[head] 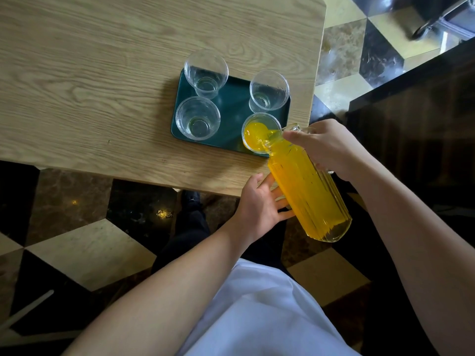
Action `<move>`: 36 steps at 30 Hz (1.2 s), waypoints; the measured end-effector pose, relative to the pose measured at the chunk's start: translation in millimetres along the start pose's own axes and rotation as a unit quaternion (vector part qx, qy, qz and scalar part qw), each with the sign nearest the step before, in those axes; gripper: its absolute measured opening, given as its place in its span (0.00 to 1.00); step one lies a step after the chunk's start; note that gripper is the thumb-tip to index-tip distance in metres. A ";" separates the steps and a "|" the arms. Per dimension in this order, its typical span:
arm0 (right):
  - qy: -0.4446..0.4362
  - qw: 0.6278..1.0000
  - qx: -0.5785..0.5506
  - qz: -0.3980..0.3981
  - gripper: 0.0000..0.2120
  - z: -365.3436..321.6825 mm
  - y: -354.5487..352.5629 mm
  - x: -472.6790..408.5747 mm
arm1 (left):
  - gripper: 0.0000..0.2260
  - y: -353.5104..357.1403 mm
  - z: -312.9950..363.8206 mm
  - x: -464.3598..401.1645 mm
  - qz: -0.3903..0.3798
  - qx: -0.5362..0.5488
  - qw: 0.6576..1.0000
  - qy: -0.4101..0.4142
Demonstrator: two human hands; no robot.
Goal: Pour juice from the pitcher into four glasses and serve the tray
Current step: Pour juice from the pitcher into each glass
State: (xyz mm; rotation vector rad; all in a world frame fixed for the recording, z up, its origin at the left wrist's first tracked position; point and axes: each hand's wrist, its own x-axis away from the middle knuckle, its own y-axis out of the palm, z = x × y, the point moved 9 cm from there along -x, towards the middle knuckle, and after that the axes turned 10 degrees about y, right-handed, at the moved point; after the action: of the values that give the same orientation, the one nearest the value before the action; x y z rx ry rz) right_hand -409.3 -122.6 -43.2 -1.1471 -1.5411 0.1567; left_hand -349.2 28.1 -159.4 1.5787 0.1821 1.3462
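A ribbed glass pitcher full of orange juice is tilted, its spout over the near right glass, which holds orange juice. My right hand grips the pitcher near its neck and handle. My left hand supports the pitcher's lower side with spread fingers. Three clear glasses stand without juice on the dark green tray: far left, near left and far right.
The tray sits near the right front corner of a light wooden table. Beyond the table's edges is a chequered marble floor. A dark cabinet stands to the right. My legs and a white apron are below.
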 end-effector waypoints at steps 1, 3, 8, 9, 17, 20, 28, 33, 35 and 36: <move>-0.001 1.000 -0.001 -0.002 0.24 -0.3 0.1 0.1 | 0.25 0.0 0.3 -0.1 0.000 0.001 1.000 0.001; -0.002 1.000 0.003 -0.005 0.24 -1.1 -0.1 0.7 | 0.25 0.8 0.7 0.2 -0.003 -0.001 1.000 0.002; 0.007 1.000 -0.001 0.003 0.32 1.8 -0.5 0.5 | 0.24 1.3 2.6 -0.5 0.006 -0.022 1.000 0.017; 0.008 1.000 -0.005 0.004 0.31 2.7 -0.4 1.1 | 0.24 0.9 3.3 -0.7 0.012 -0.027 0.999 0.021; -0.007 0.999 -0.050 0.000 0.29 7.1 -2.2 7.9 | 0.22 -3.6 14.9 -4.3 0.046 -0.106 0.992 0.058; -0.008 0.998 -0.067 -0.002 0.29 7.4 -4.9 8.6 | 0.24 -4.1 18.2 -4.7 0.059 -0.122 0.989 0.063; -0.008 0.994 -0.105 -0.016 0.22 9.8 -19.7 5.7 | 0.16 11.9 24.7 -9.4 0.039 -0.138 0.985 0.099; -0.027 0.994 -0.103 -0.017 0.31 3.1 -34.8 0.0 | 0.16 24.6 22.5 -16.7 0.056 -0.122 0.987 0.086; -0.037 0.994 -0.104 -0.022 0.25 -1.7 -40.6 -1.3 | 0.17 30.3 21.1 -19.3 0.060 -0.106 0.990 0.074; -0.040 0.994 -0.103 -0.027 0.23 -3.8 -42.3 -1.9 | 0.18 32.2 20.3 -20.2 0.064 -0.096 0.991 0.071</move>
State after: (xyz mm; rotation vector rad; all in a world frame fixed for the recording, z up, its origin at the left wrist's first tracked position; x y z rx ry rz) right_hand -430.4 -147.5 -15.9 -1.2721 -1.6874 0.0072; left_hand -355.2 -12.4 -146.0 1.3526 0.0375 1.5306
